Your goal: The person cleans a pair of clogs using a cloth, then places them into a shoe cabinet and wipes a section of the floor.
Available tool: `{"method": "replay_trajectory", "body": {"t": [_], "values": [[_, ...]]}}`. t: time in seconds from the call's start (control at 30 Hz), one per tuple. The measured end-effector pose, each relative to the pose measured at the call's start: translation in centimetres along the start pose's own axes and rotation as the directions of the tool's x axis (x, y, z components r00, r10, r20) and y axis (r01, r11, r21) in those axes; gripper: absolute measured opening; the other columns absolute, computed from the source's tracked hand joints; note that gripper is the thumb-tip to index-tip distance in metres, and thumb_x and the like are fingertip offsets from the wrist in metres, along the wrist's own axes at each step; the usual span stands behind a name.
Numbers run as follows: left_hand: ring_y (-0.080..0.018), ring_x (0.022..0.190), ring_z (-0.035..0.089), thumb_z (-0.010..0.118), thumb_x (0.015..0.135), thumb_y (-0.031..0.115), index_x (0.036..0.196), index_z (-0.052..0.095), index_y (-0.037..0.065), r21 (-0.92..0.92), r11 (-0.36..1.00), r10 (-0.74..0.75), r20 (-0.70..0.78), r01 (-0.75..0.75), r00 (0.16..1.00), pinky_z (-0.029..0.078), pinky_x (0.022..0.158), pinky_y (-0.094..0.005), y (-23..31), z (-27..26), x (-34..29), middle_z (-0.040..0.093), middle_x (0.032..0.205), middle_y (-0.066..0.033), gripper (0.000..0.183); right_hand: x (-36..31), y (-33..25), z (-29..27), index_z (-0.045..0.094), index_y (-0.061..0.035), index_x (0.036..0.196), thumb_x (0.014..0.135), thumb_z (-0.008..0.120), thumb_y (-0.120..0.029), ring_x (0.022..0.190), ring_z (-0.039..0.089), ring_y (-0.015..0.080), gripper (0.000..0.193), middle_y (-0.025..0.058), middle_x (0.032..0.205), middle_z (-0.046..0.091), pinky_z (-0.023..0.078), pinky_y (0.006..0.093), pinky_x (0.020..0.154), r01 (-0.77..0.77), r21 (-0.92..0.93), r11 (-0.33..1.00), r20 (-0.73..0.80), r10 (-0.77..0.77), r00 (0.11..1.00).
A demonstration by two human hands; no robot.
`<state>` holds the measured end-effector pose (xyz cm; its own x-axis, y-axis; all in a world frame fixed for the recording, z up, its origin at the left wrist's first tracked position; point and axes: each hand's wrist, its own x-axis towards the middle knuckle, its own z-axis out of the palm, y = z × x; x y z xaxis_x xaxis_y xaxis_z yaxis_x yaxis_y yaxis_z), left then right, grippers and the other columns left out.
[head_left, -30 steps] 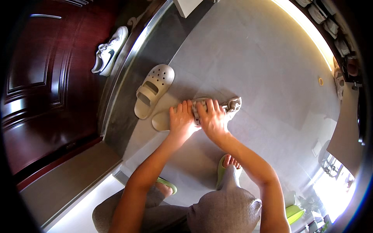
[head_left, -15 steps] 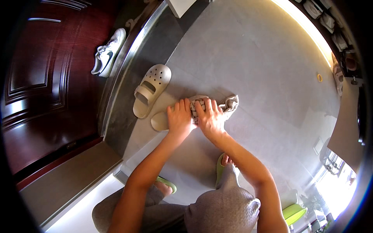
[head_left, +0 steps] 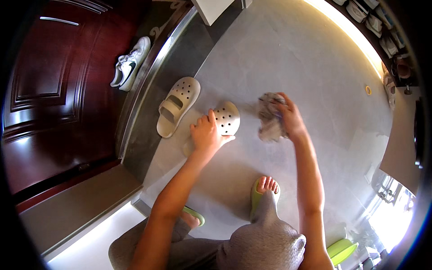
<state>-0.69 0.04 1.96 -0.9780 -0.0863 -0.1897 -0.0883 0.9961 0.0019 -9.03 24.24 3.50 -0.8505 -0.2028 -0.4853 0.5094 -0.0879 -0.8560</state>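
A home entryway: dark wooden door [head_left: 54,90], shoes on tiled floor [head_left: 315,67].

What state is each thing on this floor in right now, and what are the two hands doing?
Left hand: fingers gripping the beige clog.
Beige clog: held, toe end showing, on the floor.
Right hand: fingers clutching the grey cloth.
Grey cloth: crumpled, off the clog.
Second beige clog: flat on floor, untouched.
White sneaker: lying by the dark red door.
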Motion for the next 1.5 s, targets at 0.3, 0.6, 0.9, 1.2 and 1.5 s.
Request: {"method": "replay_trajectory", "body": {"t": [0.3,0.6,0.9,1.2,1.5], "values": [[-0.0352,0.092,0.065,0.078,0.062,0.068,0.149,0.025,0.004,-0.256,0.951,-0.138,0.160,0.176,0.977,0.051,0.075,-0.0476,0.9,-2.6,1.8,0.063,0.103,-0.0195,0.120,-0.6,4.8,-2.0,0.062,-0.0103,0.116,0.079,0.069,-0.012,0.110,0.054,0.0339,0.038,0.0108,0.123,0.058,0.045,0.0430,0.093,0.451,-0.766,0.458,0.134,-0.572,0.809],[-0.0343,0.094,0.065,0.081,0.067,0.057,0.152,0.019,0.002,-0.149,0.984,-0.076,0.176,0.102,0.982,0.055,0.072,-0.0433,1.0,-0.5,1.6,0.056,0.116,-0.0193,0.118,1.1,7.4,1.4,0.054,-0.0131,0.129,0.079,0.071,-0.013,0.108,0.052,0.0344,0.053,0.0139,0.122,0.055,0.043,0.0477,0.088,0.289,-0.934,0.211,0.103,-0.615,0.781],[-0.0343,0.090,0.065,0.087,0.057,0.043,0.151,0.018,0.001,-0.101,0.992,-0.069,0.113,0.081,0.991,0.057,0.068,-0.0423,1.3,-0.3,1.4,0.054,0.113,-0.0174,0.124,-1.5,12.0,9.5,0.055,-0.0084,0.130,0.075,0.067,-0.002,0.105,0.052,0.0393,0.057,0.0203,0.119,0.052,0.048,0.0502,0.088,0.487,-0.759,0.433,0.106,-0.655,0.748],[-0.0340,0.092,0.063,0.089,0.056,0.041,0.152,0.021,0.004,-0.169,0.985,-0.029,0.032,0.034,0.999,0.056,0.066,-0.0405,0.2,1.3,1.1,0.054,0.113,-0.0166,0.123,3.7,9.3,10.6,0.059,-0.0107,0.124,0.079,0.062,-0.006,0.095,0.057,0.0367,0.045,0.0181,0.114,0.056,0.052,0.0448,0.081,0.426,-0.835,0.349,0.045,-0.727,0.685],[-0.0317,0.085,0.065,0.089,0.051,0.040,0.150,0.026,0.005,-0.136,0.990,-0.039,0.035,0.044,0.999,0.057,0.065,-0.0405,1.1,0.8,1.5,0.056,0.109,-0.0134,0.123,4.1,8.2,11.0,0.059,-0.0107,0.121,0.078,0.059,-0.008,0.100,0.054,0.0373,0.043,0.0167,0.119,0.054,0.050,0.0470,0.079,0.418,-0.808,0.415,0.023,-0.688,0.726]]}}
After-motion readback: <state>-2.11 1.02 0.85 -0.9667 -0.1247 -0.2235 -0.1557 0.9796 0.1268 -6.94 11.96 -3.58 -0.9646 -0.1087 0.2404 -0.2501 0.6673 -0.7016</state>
